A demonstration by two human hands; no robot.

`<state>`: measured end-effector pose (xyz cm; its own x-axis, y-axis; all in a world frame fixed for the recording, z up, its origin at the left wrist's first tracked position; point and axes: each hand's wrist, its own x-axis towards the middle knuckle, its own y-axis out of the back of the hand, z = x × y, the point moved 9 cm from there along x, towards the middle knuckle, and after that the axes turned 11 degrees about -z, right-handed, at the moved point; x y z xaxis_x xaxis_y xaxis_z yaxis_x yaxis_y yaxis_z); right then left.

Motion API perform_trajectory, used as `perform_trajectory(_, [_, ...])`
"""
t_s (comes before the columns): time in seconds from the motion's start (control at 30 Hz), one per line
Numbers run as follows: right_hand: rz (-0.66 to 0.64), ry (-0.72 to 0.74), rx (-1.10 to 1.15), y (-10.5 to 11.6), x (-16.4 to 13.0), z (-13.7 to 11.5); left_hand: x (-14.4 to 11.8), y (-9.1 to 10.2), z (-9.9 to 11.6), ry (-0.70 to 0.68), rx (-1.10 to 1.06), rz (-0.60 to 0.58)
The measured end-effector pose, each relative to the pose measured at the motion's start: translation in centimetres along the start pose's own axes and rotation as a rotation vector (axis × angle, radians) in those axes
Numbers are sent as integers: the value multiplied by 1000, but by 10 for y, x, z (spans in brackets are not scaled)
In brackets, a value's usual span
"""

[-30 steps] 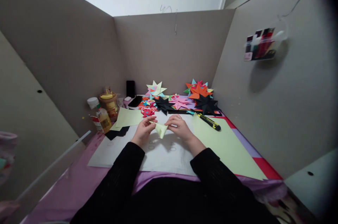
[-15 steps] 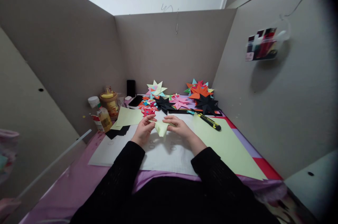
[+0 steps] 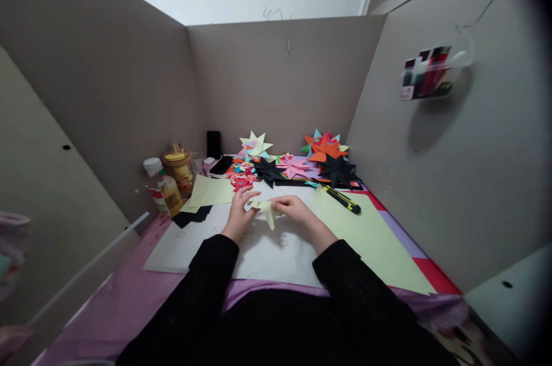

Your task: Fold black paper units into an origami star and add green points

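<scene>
A small piece of pale green folded paper (image 3: 269,216) hangs between my two hands, above the white sheet (image 3: 267,256) on the table. My right hand (image 3: 295,209) pinches its right side between thumb and fingers. At its left side, my left hand (image 3: 240,214) grips an edge near the thumb, with the other fingers curled over and partly apart. A pointed flap of the paper hangs down between the hands. Its finer creases are too small to make out.
Folded paper stars, including a black star (image 3: 338,170) and a pink star (image 3: 294,167), lie at the back. A yellow-black utility knife (image 3: 341,199) rests on a large pale green sheet (image 3: 371,239) at right. At left stand a glue bottle (image 3: 166,187) and a tub (image 3: 179,170).
The folded paper has turned, and its flap now hangs narrower and further right. My left hand has shifted slightly right and rolled, and my right fingers have closed in on the paper.
</scene>
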<state>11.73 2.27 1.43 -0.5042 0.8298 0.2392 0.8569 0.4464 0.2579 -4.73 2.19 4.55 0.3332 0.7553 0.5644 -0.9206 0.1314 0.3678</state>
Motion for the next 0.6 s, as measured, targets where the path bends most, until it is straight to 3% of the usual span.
perform_trajectory(0.17, [-32,-18,-19,-6,-1,0,-4,-11,5,-78,68,-87])
perform_trajectory(0.6, [56,158,-254,-1,-5,-31,-6,-18,14,-145,121,-124])
